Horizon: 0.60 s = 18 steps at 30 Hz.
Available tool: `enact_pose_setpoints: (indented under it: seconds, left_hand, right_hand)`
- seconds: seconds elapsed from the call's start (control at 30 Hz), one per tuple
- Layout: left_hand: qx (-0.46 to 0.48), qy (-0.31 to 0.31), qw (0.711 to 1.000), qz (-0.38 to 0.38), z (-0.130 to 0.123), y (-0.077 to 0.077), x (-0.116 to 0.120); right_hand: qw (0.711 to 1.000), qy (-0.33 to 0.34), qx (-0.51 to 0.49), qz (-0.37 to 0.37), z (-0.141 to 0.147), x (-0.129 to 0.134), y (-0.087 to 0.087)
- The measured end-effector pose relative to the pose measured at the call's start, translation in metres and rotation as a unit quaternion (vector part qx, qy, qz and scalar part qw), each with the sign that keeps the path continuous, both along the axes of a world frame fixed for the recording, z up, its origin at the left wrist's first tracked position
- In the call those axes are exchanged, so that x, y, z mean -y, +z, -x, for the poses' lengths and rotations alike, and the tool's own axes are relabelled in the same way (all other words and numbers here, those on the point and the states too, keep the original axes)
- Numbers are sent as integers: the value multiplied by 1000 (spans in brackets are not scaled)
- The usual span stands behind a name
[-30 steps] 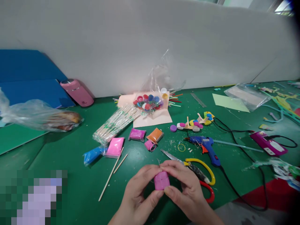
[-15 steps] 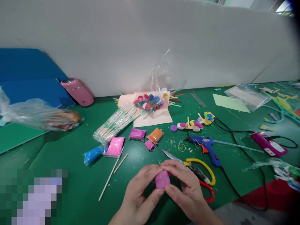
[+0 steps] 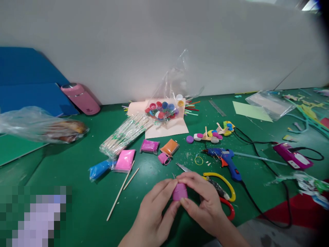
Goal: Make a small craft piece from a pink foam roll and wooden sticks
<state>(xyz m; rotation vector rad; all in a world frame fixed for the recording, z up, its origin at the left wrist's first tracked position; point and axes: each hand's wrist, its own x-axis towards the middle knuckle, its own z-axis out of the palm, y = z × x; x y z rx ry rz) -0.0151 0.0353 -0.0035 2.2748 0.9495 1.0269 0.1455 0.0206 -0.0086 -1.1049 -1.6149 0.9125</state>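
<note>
Between the fingertips of both hands is a small pink-purple rounded piece (image 3: 180,192), perhaps clay or a cap; its exact kind is unclear. My left hand (image 3: 156,209) pinches it from the left with thumb and fingers. From the right, my right hand (image 3: 203,202) grips it the same way, its thumb at the lower edge. Just behind the right hand lie scissors (image 3: 218,187) with yellow and red handles, partly hidden by that hand. Two thin wooden sticks (image 3: 120,195) rest on the green table (image 3: 84,202) to the left of my hands.
Soft packets in pink (image 3: 124,160), magenta (image 3: 149,146), orange (image 3: 169,148) and blue (image 3: 100,169) lie ahead. A blue glue gun (image 3: 224,159) with a trailing cord lies right. Behind are bagged sticks (image 3: 125,133), bagged bottle caps (image 3: 161,111) and a pink flask (image 3: 81,99).
The piece is turned a little in my fingers, its upper side tilted differently, and sits slightly higher and further right. Both hands keep their hold. The whole view has shifted slightly.
</note>
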Motion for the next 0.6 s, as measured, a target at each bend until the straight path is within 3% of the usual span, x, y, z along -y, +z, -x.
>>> enact_pose_setpoints:
  seconds: [0.6]
  left_hand:
    - [2, 3, 999, 32, 0, -5, 1]
  right_hand:
    - [1000, -17, -5, -11, 3, -3, -5]
